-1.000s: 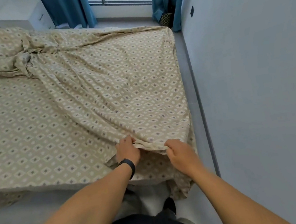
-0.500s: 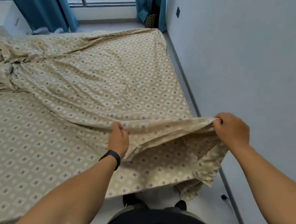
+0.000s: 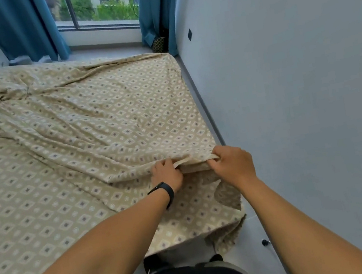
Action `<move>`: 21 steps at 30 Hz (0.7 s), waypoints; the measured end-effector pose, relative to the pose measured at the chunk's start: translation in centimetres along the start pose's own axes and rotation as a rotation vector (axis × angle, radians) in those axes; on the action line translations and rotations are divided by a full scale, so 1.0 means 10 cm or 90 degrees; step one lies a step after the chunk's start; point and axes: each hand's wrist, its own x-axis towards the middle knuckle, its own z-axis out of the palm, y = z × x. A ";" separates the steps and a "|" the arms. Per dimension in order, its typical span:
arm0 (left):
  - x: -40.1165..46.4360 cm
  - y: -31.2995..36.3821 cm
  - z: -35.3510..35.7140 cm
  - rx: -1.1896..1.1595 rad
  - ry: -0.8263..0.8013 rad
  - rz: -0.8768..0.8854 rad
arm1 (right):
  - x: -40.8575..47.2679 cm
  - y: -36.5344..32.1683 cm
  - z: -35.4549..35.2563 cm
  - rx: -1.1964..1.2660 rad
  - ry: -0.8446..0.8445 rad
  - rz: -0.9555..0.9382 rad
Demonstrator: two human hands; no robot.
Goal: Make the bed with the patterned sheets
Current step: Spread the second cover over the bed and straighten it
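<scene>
head view: a person stands at the bottom edge of the frame, at the corner of a bed [image 3: 11, 270] that fills the left and centre, both bare forearms reaching up into the picture. a patterned top sheet [image 3: 107, 124] lies across the right half of the bed, over a matching layer [image 3: 20, 209] that looks already smooth on the left. by this picture the job looks partly done: the top sheet is spread toward the window [image 3: 95, 6] at the upper centre, but it is bunched into a twisted heap at the upper left and creased in long diagonal folds, and its near corner hangs loose off the bed at the lower right. straightening the folds, freeing the heap and squaring the near edge appear to be left.

the left hand [image 3: 167, 175], a dark band [image 3: 163, 191] on its wrist, and the right hand [image 3: 231, 164] sit close together at centre right, knuckles up. each grip is clenched on the near hem of the top sheet, fingers curled under a short raised stretch of fabric between them. a grey wall [image 3: 299, 94] takes up the right of the frame, and blue curtains [image 3: 15, 28] flank the window.
</scene>
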 end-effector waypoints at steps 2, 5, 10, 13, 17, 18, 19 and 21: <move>0.02 -0.04 -0.02 -0.106 -0.008 0.001 | -0.10 0.18 0.07 -0.009 -0.071 0.033; -0.07 -0.09 0.01 -0.122 -0.029 0.053 | -0.34 0.49 0.31 -0.036 -0.239 0.127; -0.38 0.13 0.06 0.066 -0.103 0.225 | -0.77 0.99 0.62 -0.121 -0.310 0.274; -0.52 0.18 0.08 0.127 -0.095 0.277 | -0.84 1.23 0.62 -0.081 -0.230 0.366; -0.63 0.31 0.06 0.101 -0.057 0.280 | -0.69 1.41 0.54 -0.041 -0.138 0.427; -0.65 0.39 0.05 0.088 -0.047 0.278 | -0.63 1.47 0.48 -0.016 -0.106 0.453; -0.65 0.45 0.02 0.074 -0.036 0.272 | -0.55 1.53 0.43 0.008 -0.066 0.477; -0.66 0.63 -0.04 0.046 -0.003 0.274 | -0.39 1.66 0.22 0.089 0.040 0.535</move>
